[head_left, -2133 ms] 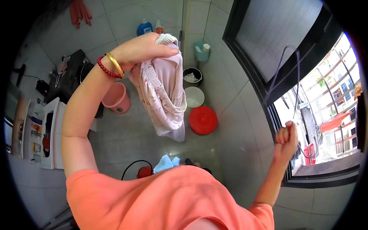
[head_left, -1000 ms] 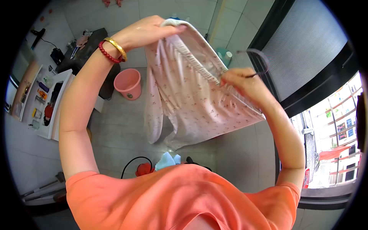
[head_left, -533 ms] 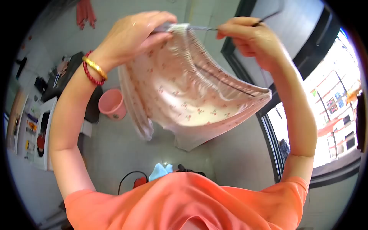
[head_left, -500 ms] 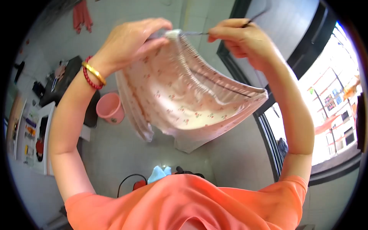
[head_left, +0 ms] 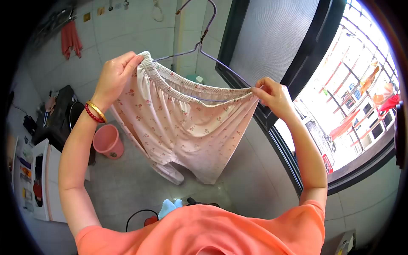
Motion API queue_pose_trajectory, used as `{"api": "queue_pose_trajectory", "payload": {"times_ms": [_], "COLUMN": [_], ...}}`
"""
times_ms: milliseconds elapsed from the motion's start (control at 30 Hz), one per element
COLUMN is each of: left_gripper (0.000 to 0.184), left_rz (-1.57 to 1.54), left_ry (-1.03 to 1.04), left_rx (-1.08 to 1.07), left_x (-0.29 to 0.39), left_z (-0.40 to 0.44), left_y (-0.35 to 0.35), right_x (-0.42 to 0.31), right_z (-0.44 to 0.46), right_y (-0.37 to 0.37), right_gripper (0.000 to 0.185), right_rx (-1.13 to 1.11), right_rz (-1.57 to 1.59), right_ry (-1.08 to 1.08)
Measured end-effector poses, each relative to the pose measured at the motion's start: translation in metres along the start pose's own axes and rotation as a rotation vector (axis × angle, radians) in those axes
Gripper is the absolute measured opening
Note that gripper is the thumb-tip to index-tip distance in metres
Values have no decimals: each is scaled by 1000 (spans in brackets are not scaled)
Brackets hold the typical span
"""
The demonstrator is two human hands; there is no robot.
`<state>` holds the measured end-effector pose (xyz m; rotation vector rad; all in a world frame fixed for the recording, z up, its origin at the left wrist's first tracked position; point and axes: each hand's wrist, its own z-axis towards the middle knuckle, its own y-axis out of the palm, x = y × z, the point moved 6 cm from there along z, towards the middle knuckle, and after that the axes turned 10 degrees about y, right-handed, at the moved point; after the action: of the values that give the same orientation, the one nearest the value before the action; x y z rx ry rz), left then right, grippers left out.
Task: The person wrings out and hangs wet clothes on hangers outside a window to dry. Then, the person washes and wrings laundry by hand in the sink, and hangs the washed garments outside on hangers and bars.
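Observation:
A pair of pale pink floral shorts (head_left: 191, 131) hangs spread out in front of me, with a gathered elastic waistband. My left hand (head_left: 114, 76), with a gold bangle and red beads at the wrist, pinches the waistband's left end. At its right end, my right hand (head_left: 272, 95) pinches the waistband between thumb and fingers. A purple wire hanger (head_left: 229, 70) sits inside the waist opening, its hook upright above. The hanger's lower bar partly shows within the opening; its left corner is hidden by the cloth.
An open dark-framed window (head_left: 293, 80) with outside bars stands on the right. On the floor at left is a pink bucket (head_left: 108, 142), near a white shelf cabinet (head_left: 42, 182). A red cloth (head_left: 71, 38) hangs on the tiled wall.
The hanger has swung upright, with its hook now above the shorts. My right hand has moved down to the waistband's right end, and the waistband is stretched wide.

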<state>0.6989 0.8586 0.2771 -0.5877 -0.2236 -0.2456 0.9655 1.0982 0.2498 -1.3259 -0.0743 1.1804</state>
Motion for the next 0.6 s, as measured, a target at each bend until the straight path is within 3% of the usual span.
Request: {"api": "queue_pose_trajectory", "payload": {"times_ms": [200,300,433,600], "left_gripper": [29,29,29,30], "left_rz": [25,31,76,77], "left_ry": [-23,-41,-39,-74], "left_rx": [-88,-106,-117,-79], "left_x": [2,3,7,5], "left_z": [3,1,6,5], "left_y": [3,8,15,16], "right_x": [15,34,47,30], "right_z": [3,12,21,9], "right_y": [20,31,21,13], "right_gripper": [18,14,12,42], "right_rx": [45,-61,-115,64], "right_rz": [-17,136,274,-164], "right_ry": [27,156,172,142]}}
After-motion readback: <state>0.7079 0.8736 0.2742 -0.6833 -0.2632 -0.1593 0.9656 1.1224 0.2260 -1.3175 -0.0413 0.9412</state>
